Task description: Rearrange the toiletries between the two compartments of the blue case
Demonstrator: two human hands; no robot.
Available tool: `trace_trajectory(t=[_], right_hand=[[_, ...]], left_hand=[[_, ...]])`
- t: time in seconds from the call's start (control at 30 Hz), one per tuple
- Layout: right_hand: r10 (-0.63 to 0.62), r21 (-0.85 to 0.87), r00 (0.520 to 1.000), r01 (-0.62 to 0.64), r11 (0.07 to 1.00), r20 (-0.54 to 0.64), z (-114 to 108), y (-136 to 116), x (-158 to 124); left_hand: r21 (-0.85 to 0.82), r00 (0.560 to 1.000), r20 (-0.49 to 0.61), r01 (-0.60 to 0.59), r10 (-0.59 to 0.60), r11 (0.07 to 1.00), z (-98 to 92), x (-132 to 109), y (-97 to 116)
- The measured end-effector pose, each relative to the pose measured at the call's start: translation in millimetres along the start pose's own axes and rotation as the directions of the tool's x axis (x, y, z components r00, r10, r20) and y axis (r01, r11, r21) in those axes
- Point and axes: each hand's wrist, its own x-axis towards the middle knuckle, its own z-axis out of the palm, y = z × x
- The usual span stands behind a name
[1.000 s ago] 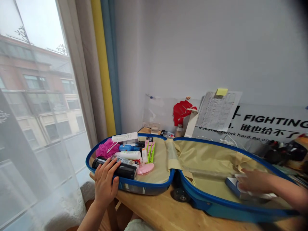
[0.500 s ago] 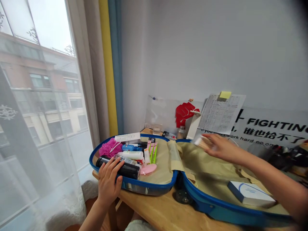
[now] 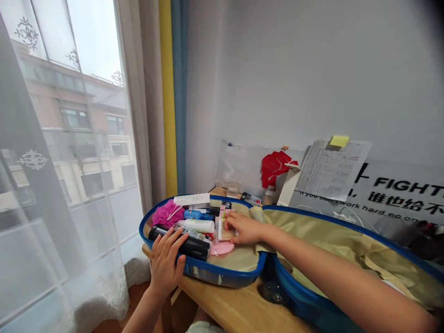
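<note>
My right hand [image 3: 245,227] grips a pack of cotton swabs [image 3: 226,232] with wooden sticks, low over the left half of an open blue suitcase [image 3: 227,276]. The swabs are beside a white tube [image 3: 198,225] and just above a pink oval item [image 3: 222,249]. My left hand [image 3: 167,261] lies with fingers outstretched on a black cylinder [image 3: 197,249] at the suitcase's near rim. Around them are a magenta bath puff [image 3: 168,214], a blue bottle [image 3: 196,214] and a white box [image 3: 193,200]. My right hand partly hides the pink-and-green packs.
The suitcase's right half [image 3: 312,226] lies open under my right forearm, with a wheel [image 3: 274,292] at the hinge side. A wooden table [image 3: 222,300] supports it. Behind stand a small jar [image 3: 269,194] and clipped papers [image 3: 333,169]. Sheer curtains [image 3: 69,208] hang at left.
My right hand has carried the cotton swabs leftward and down, from above the right half into the left half. My left hand stays on the black cylinder. The view has shifted slightly.
</note>
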Motion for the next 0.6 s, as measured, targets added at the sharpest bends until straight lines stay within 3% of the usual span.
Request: trace_trajectory(t=[0.2, 0.37, 0.5, 0.6], right_hand=[[0.017, 0.056, 0.999, -0.019, 0.998, 0.028, -8.0, -0.8, -4.8], [0.162, 0.086, 0.981, -0.153, 0.984, -0.106, -44.0, 14.9, -40.5], [0.410, 0.070, 0.902, -0.404, 0.912, -0.136, -66.8, 52.2, -102.5], [0.644, 0.023, 0.762, -0.644, 0.765, -0.074, -58.0, 83.1, -158.4]], left_hand=[[-0.003, 1.000, 0.004, 0.005, -0.005, 1.000, 0.0, 0.3, -0.4], [-0.002, 1.000, 0.004, 0.006, -0.006, 1.000, -0.4, 0.7, 0.4], [-0.006, 1.000, -0.003, 0.006, -0.006, 1.000, 0.1, 0.1, 0.6], [-0.010, 1.000, 0.005, 0.008, -0.008, 1.000, 1.0, -1.2, -0.8]])
